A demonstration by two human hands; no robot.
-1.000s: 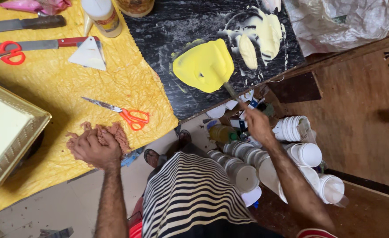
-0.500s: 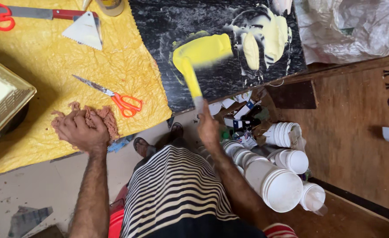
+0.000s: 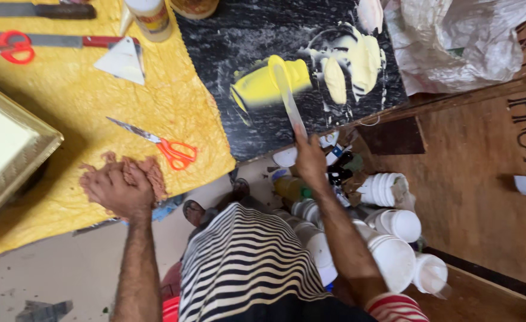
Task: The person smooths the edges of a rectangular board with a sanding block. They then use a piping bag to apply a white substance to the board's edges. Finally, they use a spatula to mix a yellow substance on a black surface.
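Seen from the head camera looking straight down, the work in hand appears to be spreading and mixing colour. The right hand (image 3: 309, 158) is closed in a firm fist around the handle of a palette knife (image 3: 288, 95). Its long pale blade reaches forward onto the black slab (image 3: 215, 53) and lies across a smeared patch of yellow paste (image 3: 262, 88). The paste sits near the middle of the slab, and paler cream dollops (image 3: 358, 59) lie just beside it, toward a crumpled plastic bag (image 3: 454, 36). I judge this to be mid-stroke, since the yellow is blurred. Any further pass calls for the blade to be held low and flat, so the paste stays on the slab and clear of the yellow sheet (image 3: 66, 113) touching its edge. The left hand (image 3: 117, 188) lies palm down on a crumpled brown rag (image 3: 151, 173) on that sheet, with its fingers bent over it. I cannot tell whether it grips the rag or only rests there. Orange-handled scissors (image 3: 173, 150) lie just beyond the rag, and a gold-framed panel (image 3: 12, 143) sits off to the side. Stacked white tubs (image 3: 394, 256) crowd the floor under the right forearm.
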